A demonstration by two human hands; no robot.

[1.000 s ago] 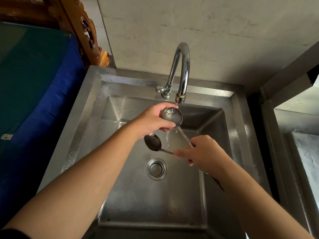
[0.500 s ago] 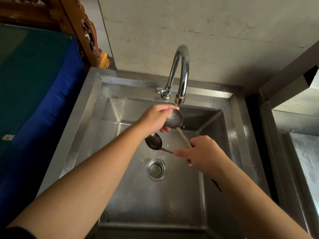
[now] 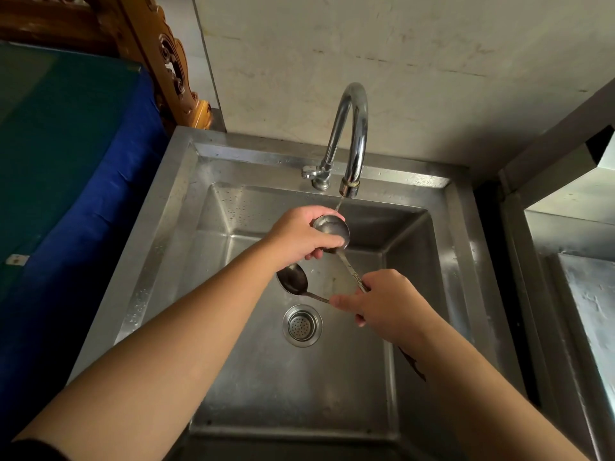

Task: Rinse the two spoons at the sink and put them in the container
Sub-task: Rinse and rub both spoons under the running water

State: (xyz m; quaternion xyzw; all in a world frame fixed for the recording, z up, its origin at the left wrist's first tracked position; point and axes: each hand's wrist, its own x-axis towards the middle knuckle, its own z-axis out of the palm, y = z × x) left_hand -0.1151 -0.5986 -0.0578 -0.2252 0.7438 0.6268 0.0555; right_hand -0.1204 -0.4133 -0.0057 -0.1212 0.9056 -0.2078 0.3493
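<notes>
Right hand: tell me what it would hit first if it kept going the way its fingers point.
The right hand points left across the basin. First in line is the lower spoon it holds; beyond that, probably the left forearm, though depth is unclear.

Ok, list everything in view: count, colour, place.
sink: one, steel, centre.
tap: one, chrome, back rim, thin stream running.
drain: one, steel, basin floor.
spoons: two, steel; upper spoon under the stream, lower spoon above the drain.
cloth: one, blue and green, left of sink.
carved wood: one, brown, upper left.
wall: one, off-white, behind.
steel unit: one, grey, right.
left hand: fingers on the upper spoon's bowl.
right hand: grip on both handles.
</notes>
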